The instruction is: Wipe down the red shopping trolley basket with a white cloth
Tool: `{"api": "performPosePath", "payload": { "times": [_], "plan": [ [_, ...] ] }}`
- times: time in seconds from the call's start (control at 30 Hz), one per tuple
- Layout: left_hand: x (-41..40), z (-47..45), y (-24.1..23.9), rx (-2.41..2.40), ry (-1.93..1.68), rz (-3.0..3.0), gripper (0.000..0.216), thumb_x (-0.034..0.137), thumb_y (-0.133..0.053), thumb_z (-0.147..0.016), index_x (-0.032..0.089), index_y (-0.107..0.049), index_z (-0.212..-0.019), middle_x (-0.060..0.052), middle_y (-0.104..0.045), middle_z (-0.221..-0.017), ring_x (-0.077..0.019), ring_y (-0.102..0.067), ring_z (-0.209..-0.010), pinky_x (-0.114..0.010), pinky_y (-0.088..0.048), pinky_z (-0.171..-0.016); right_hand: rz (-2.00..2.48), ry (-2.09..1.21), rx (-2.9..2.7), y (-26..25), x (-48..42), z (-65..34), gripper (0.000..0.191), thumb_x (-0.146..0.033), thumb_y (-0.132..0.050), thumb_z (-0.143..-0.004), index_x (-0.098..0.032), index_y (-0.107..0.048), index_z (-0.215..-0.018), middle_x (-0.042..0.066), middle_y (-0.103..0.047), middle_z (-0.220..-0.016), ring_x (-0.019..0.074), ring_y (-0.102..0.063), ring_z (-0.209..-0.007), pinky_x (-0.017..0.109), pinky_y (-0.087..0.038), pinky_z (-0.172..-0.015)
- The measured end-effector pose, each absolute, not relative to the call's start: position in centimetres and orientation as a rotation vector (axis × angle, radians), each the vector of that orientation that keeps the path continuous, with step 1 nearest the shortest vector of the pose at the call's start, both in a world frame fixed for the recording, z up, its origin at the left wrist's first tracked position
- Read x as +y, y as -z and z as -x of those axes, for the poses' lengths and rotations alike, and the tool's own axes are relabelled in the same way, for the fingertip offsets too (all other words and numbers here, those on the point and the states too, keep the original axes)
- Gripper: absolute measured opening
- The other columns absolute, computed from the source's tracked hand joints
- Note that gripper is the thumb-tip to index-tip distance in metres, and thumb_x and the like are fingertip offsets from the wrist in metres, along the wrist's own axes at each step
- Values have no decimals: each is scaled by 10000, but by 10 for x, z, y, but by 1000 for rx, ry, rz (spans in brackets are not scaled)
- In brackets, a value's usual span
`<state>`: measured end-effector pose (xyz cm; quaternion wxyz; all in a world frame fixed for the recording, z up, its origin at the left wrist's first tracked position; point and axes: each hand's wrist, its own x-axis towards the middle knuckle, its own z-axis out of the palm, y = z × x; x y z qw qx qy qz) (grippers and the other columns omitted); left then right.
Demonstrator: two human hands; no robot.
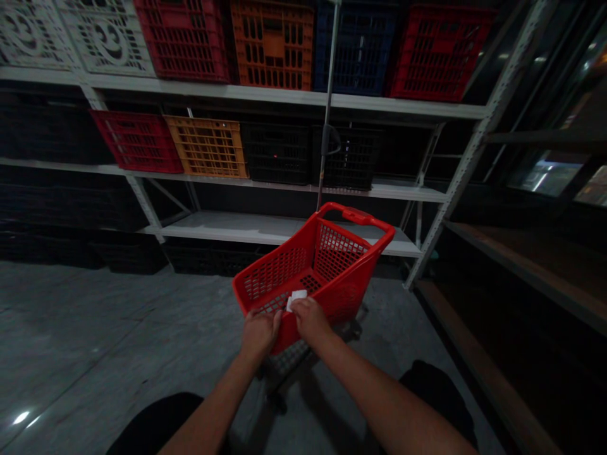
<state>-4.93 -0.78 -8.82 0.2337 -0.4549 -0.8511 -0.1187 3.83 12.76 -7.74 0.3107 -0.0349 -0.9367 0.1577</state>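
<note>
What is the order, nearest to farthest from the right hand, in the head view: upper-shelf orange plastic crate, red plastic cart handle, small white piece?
1. Small white piece: in the right hand.
2. Red plastic cart handle: at far end.
3. Orange plastic crate: upper shelf, beyond the handle.

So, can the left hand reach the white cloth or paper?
Probably yes: the left hand rests on the red shopping cart beside the white cloth or paper, with nothing visible between, though the right hand holds it.
</note>
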Motion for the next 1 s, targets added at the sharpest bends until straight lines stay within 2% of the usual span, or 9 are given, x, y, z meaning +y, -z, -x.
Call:
{"api": "performPosePath", "payload": {
  "times": [0.1,0.3,0.43,0.6,0.83,1.0],
  "plan": [
    [-19,60,90,-2323,331,1311,530,371,-180,-905,184,-618,-674,-48,-674,-631,-170,-618,-620,-364,-405,-800,25,-378,-2518,74,137,-40,265,-25,-467,-759,-193,-631,-884,40,-663,-904,163,-549,-856,255,-411,-807],
    [-45,95,92,-2300,356,1327,533,379,-181,-898,194,-557,-569,-31,-637,-554,-157,-593,-576,-343,-407,-804,390,-280,-2404,43,220,-68,267,-25,-424,-787,-159,-631,-890,81,-657,-884,181,-548,-832,278,-403,-771],
    [-53,112,92,-2304,384,1347,519,381,-179,-894,204,-530,-555,-20,-619,-530,-156,-581,-567,-337,-399,-812,387,-279,-2397,50,188,-58,273,-13,-404,-779,-160,-629,-827,79,-655,-851,184,-539,-807,276,-401,-763],
    [-59,124,89,-2348,404,1420,496,385,-202,-892,207,-508,-545,-6,-609,-534,-147,-567,-565,-317,-404,-803,134,-300,-2456,62,133,-35,256,-11,-424,-768,-171,-612,-834,51,-651,-870,172,-523,-812,248,-391,-775],
    [-74,145,83,-2366,401,1489,472,383,-218,-885,210,-541,-587,-17,-637,-592,-163,-591,-640,-296,-410,-815,462,-176,-2379,20,208,-90,251,-30,-411,-775,-160,-624,-802,68,-651,-807,177,-531,-751,257,-374,-719],
    [-55,123,72,-2433,333,1238,467,378,-227,-873,183,-588,-651,-55,-660,-676,-198,-607,-718,-371,-372,-867,686,-138,-2377,8,210,-97,258,-30,-405,-766,-148,-634,-783,73,-652,-784,171,-542,-747,246,-362,-712]
  ]
}}
